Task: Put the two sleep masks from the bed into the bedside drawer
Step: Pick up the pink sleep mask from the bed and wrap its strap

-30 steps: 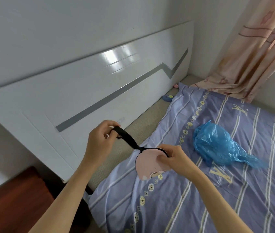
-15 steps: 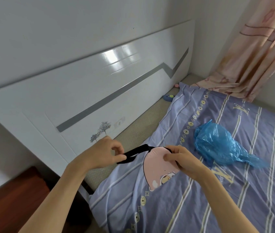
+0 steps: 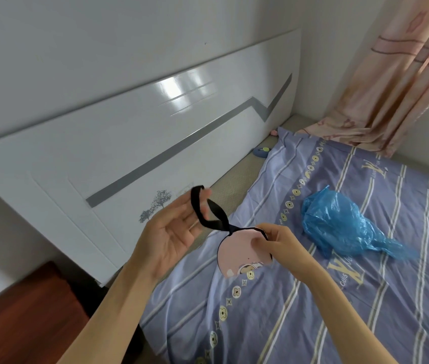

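Note:
A pink sleep mask (image 3: 237, 252) with a cartoon print and a black elastic strap (image 3: 208, 214) hangs in the air over the bed's near edge. My right hand (image 3: 273, 241) pinches the mask's upper right edge. My left hand (image 3: 174, 232) is spread palm up with fingers apart, and the strap loops over its fingertips. A small dark blue item (image 3: 260, 151), possibly the other mask, lies by the headboard on the bare mattress strip; I cannot tell for sure. A corner of the reddish-brown bedside cabinet (image 3: 21, 316) shows at lower left; its drawer is not visible.
A purple striped sheet (image 3: 313, 298) covers the bed. A crumpled blue plastic bag (image 3: 339, 224) lies on it to the right of my hands. The white headboard (image 3: 103, 153) runs along the wall, and a pink curtain (image 3: 397, 88) hangs at the far right.
My left hand has opened and risen, turning palm up, so the strap now loops over its fingertips instead of being pinched. The mask stays held by my right hand.

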A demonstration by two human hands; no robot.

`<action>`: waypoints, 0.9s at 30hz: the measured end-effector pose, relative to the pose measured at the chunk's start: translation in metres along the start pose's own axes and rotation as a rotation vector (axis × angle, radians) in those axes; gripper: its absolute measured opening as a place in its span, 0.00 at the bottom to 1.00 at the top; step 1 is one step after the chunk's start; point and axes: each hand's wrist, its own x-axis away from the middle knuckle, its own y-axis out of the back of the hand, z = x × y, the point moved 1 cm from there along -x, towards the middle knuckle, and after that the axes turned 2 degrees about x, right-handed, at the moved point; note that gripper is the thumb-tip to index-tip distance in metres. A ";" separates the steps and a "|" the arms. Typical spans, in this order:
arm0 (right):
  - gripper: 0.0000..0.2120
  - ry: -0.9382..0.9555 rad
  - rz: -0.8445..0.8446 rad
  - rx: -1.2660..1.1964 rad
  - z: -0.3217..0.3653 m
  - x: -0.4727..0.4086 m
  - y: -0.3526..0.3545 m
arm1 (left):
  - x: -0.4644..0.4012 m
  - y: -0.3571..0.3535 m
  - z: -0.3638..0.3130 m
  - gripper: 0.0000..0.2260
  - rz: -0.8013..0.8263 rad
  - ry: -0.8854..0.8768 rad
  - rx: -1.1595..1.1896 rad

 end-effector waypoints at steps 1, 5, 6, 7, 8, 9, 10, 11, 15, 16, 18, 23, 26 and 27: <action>0.12 0.028 0.010 0.012 0.003 0.001 -0.002 | -0.002 0.000 0.002 0.16 -0.027 -0.018 0.056; 0.17 0.094 0.082 0.075 0.010 0.001 -0.015 | -0.015 -0.012 0.007 0.19 -0.161 -0.132 -0.123; 0.16 0.106 0.082 0.079 0.010 0.001 -0.017 | -0.018 -0.015 0.006 0.19 -0.194 -0.150 -0.139; 0.15 0.114 0.068 0.078 0.011 0.001 -0.018 | -0.020 -0.015 0.004 0.18 -0.224 -0.159 -0.124; 0.14 0.117 0.038 0.069 0.011 0.000 -0.018 | -0.022 -0.014 0.003 0.16 -0.258 -0.157 -0.095; 0.13 0.114 -0.004 0.051 0.010 0.000 -0.017 | -0.023 -0.013 0.001 0.13 -0.295 -0.146 -0.059; 0.14 0.108 -0.051 0.022 0.010 0.000 -0.017 | -0.022 -0.009 0.001 0.11 -0.339 -0.132 -0.016; 0.15 0.102 -0.098 -0.010 0.009 0.000 -0.016 | -0.020 -0.006 0.002 0.09 -0.384 -0.118 0.034; 0.18 0.108 -0.227 -0.049 0.009 0.002 -0.021 | -0.014 0.004 0.014 0.03 -0.485 -0.077 -0.002; 0.19 0.112 -0.245 -0.061 0.010 0.002 -0.022 | -0.013 0.007 0.018 0.04 -0.503 -0.069 -0.093; 0.20 0.114 -0.261 -0.112 0.011 0.002 -0.023 | -0.012 0.011 0.022 0.06 -0.521 -0.044 -0.331; 0.20 0.101 -0.252 -0.201 0.010 0.002 -0.014 | -0.009 0.019 0.018 0.13 -0.400 -0.041 -1.138; 0.21 0.131 -0.192 -0.143 0.011 0.004 -0.012 | -0.013 0.021 0.016 0.06 -0.320 -0.053 -1.463; 0.21 0.141 -0.166 -0.125 0.012 0.004 -0.012 | -0.014 0.022 0.014 0.04 -0.296 -0.019 -1.526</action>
